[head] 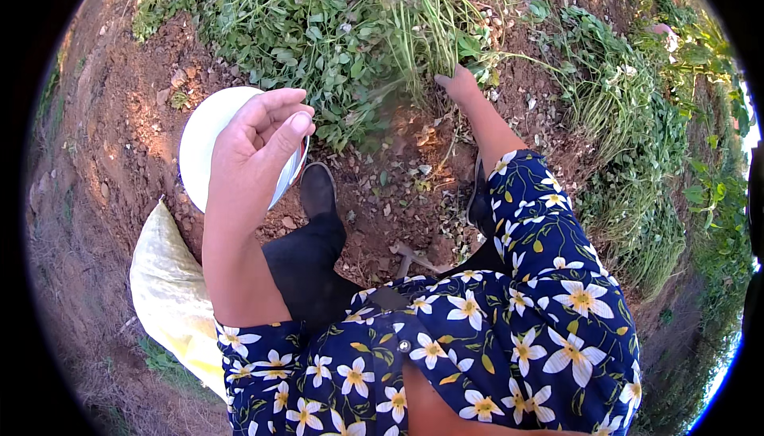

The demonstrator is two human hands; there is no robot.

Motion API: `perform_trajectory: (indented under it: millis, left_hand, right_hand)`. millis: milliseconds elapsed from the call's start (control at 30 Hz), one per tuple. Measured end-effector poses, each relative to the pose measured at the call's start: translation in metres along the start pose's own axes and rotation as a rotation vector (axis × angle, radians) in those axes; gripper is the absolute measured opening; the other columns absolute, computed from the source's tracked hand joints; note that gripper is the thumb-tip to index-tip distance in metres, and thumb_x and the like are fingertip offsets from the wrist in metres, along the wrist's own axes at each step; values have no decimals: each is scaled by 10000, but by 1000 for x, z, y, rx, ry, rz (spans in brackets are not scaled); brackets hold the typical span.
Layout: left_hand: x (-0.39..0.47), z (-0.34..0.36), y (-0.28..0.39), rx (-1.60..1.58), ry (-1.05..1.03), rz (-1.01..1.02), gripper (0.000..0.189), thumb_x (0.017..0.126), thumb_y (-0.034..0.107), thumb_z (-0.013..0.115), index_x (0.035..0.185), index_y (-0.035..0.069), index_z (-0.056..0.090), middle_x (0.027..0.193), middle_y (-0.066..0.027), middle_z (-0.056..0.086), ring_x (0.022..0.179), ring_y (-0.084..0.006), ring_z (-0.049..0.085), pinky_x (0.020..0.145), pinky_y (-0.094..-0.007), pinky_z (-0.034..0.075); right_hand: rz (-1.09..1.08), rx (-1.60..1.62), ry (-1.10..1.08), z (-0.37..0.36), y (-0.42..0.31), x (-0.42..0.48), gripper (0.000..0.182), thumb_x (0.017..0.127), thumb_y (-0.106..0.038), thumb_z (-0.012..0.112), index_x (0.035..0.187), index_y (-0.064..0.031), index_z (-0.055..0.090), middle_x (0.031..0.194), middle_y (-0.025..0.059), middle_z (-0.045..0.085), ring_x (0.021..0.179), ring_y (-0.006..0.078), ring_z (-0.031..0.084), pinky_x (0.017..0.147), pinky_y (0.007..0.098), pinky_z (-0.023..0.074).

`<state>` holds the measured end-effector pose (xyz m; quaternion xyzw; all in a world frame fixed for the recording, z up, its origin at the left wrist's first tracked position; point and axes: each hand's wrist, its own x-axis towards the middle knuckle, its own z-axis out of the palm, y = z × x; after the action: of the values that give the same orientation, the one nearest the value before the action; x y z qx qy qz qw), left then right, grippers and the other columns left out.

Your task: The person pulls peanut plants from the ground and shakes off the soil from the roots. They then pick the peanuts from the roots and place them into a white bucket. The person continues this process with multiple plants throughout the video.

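My right hand (462, 86) grips green stems at the near edge of a heap of cut or pulled leafy plants (310, 48), which look like peanut plants. Over a round white bucket (206, 137) hovers my left hand (259, 131), its fingers curled and the thumb bent towards them. Whether something small lies inside those fingers is hidden. The hand and forearm cover part of the bucket, which stands on the soil left of my shoe.
A pale woven sack (167, 281) lies behind the bucket at left. More pulled plants (632, 137) form a row on the right. My dark shoe (318, 188) rests on bare soil (388, 197) with scattered leaves. A pale angular piece (412, 257) lies near my feet, its material unclear.
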<state>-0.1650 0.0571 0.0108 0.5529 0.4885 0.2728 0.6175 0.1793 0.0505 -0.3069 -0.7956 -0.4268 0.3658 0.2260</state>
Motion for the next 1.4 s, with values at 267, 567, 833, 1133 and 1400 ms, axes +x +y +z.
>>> perform_trajectory:
  millis: [267, 567, 833, 1133, 1400]
  left_hand:
    - [-9, 4, 2, 28, -70, 107, 391, 891, 250, 650, 1184, 3, 572, 1006, -75, 655, 890, -126, 618, 795, -260, 472]
    - [1, 35, 1, 21, -126, 107, 375, 887, 243, 644, 1166, 0, 582, 1004, -71, 649, 885, -134, 615, 793, -275, 479]
    - [5, 54, 1, 141, -61, 241, 480, 851, 256, 691, 1234, 0, 555, 1161, -98, 601, 1095, -181, 558, 963, -319, 425]
    - [2, 95, 9, 20, -339, 225, 877, 722, 387, 789, 1384, -18, 380, 1324, -176, 488, 1222, -247, 478, 1025, -357, 371]
    - [9, 84, 10, -382, -233, 69, 747, 755, 244, 776, 1330, -47, 399, 1145, -113, 584, 993, -168, 588, 876, -291, 473]
  right_hand:
    - [-259, 645, -104, -176, -167, -117, 259, 878, -126, 655, 1084, 1, 563, 923, 77, 665, 814, 159, 653, 687, 322, 555]
    - [-363, 1278, 224, -215, -130, -160, 333, 890, -38, 609, 1210, -68, 522, 1021, 94, 640, 834, 221, 656, 671, 369, 584]
    - [-435, 1379, 20, -201, -175, -173, 499, 835, -80, 695, 1273, -42, 458, 1151, 137, 583, 944, 265, 644, 692, 376, 598]
    - [-324, 1243, -217, -159, -206, -184, 444, 801, -185, 759, 1173, -63, 550, 1052, 66, 634, 923, 206, 634, 766, 392, 560]
    - [-178, 1225, -217, -156, -211, -192, 533, 891, -352, 650, 1247, 2, 471, 1193, 144, 562, 1062, 263, 569, 864, 381, 493]
